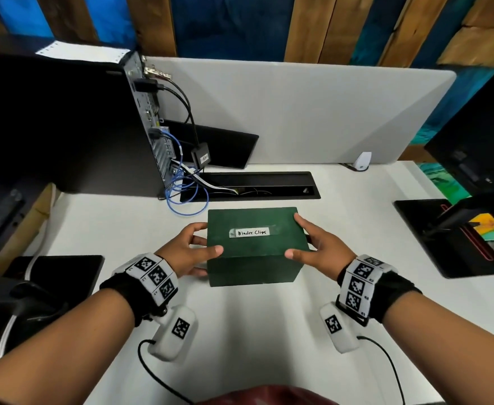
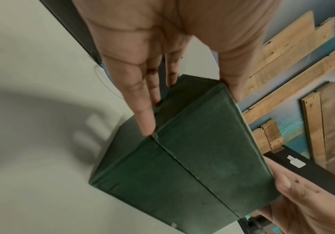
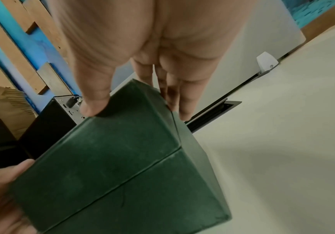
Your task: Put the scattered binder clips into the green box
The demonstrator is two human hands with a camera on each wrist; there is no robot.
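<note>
The green box stands closed on the white desk, with a white label reading "Binder Clips" on its lid. My left hand holds its left side, thumb on the lid's front corner and fingers along the side wall. On the opposite side my right hand grips the same way. The left wrist view shows the left hand on the box; the right wrist view shows the right hand on the box. No binder clips are visible in any view.
A black computer tower with blue cables stands at the back left. Behind the box lies a cable slot, then a grey divider. A monitor base sits at the right, a black pad at the left.
</note>
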